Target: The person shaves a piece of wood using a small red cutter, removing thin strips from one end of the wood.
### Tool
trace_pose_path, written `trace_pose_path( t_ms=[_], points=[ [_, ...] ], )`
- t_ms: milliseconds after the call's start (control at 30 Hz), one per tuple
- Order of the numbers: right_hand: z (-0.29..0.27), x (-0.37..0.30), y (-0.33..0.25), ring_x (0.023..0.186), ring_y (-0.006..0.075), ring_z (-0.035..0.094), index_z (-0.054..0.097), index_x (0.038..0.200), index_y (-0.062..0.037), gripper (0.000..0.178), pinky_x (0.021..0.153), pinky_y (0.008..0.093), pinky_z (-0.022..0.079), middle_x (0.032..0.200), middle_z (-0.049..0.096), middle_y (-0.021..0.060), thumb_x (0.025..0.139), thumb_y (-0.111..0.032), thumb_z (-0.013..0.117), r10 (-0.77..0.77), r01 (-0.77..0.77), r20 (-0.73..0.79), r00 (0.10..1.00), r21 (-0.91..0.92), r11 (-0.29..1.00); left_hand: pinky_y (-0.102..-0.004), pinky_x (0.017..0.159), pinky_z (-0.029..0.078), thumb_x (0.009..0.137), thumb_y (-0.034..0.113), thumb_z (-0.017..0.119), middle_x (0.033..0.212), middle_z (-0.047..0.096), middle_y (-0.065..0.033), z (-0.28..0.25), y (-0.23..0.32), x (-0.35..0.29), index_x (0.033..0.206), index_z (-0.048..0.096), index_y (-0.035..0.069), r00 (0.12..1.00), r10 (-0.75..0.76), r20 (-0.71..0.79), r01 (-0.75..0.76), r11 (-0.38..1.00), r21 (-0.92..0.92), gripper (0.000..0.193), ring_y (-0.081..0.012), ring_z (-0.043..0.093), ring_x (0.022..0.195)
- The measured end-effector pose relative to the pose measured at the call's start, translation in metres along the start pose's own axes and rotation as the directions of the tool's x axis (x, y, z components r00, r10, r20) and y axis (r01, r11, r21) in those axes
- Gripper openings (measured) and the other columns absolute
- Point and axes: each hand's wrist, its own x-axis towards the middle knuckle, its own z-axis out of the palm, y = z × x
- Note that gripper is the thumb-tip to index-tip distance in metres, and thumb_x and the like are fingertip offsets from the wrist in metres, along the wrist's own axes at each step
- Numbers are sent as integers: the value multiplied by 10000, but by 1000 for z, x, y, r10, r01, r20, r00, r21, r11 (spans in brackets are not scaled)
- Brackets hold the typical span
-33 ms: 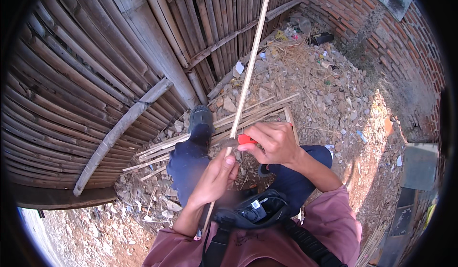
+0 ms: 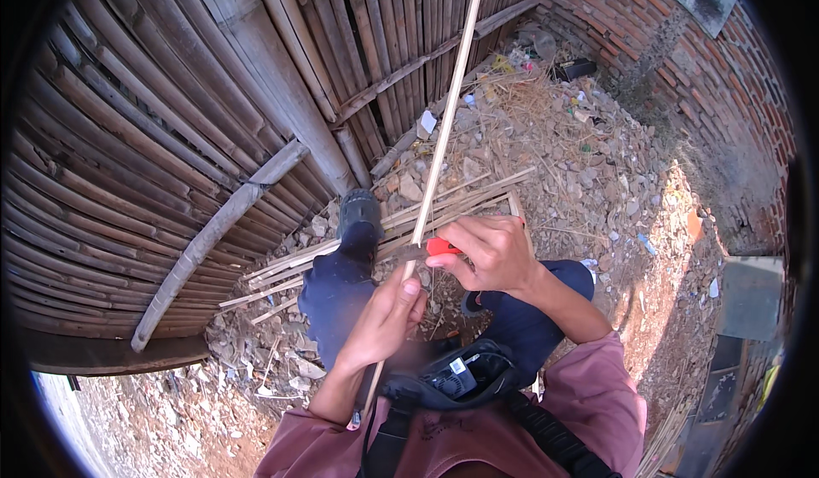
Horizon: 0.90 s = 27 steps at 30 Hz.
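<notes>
A long pale bamboo strip (image 2: pixel 447 128) runs from beside my waist up past my knees toward the far wall. My left hand (image 2: pixel 380 322) is closed around its lower part, thumb lying along the strip. Just above that thumb, a knife with a red handle (image 2: pixel 441 247) lies across the strip, its dark blade touching the wood. The fingers of my right hand (image 2: pixel 490 254) are wrapped around the red handle and hide part of it.
More bamboo strips (image 2: pixel 281 266) lie on the rubble under and beyond my legs. A bamboo slat wall (image 2: pixel 162 119) rises at the left, with a curved pole (image 2: pixel 200 247) against it. A brick wall (image 2: pixel 631 26) stands at the far right, near a grey panel (image 2: pixel 751 297).
</notes>
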Motion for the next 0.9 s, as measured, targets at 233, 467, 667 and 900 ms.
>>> trace_pose_path(
  t_ms=[233,467,667,900],
  points=[
    [-20,17,37,592,271,688,697,933,-62,289,539,374,513,734,688,94,958,-337,782,185,-196,-122,975,-84,977,-242,458,216,1170,489,361,684,322,57,7,-2,-1,1075,436,100,1000,30,-8,-30,999,-32,407,-44,264,528],
    [-43,28,53,628,300,714,708,977,-74,269,548,397,527,788,740,99,979,-337,765,233,-255,-153,960,-147,956,-240,461,223,1181,452,352,691,332,60,6,1,1,1064,439,103,999,46,17,-46,999,-2,377,-38,269,538],
    [-38,26,60,619,289,706,699,964,-72,294,540,393,514,771,723,84,974,-357,769,175,-185,-156,972,-56,981,-244,462,225,1181,447,360,679,336,61,7,0,0,1059,446,99,997,74,11,-74,997,27,379,-39,273,534],
    [-44,38,59,580,282,664,701,967,-25,295,528,387,488,744,675,97,965,-310,779,63,-73,-105,992,-94,993,-252,473,270,1185,397,382,673,409,49,7,-5,-1,1098,492,66,995,101,-17,-97,980,174,359,-44,332,534]
  ],
)
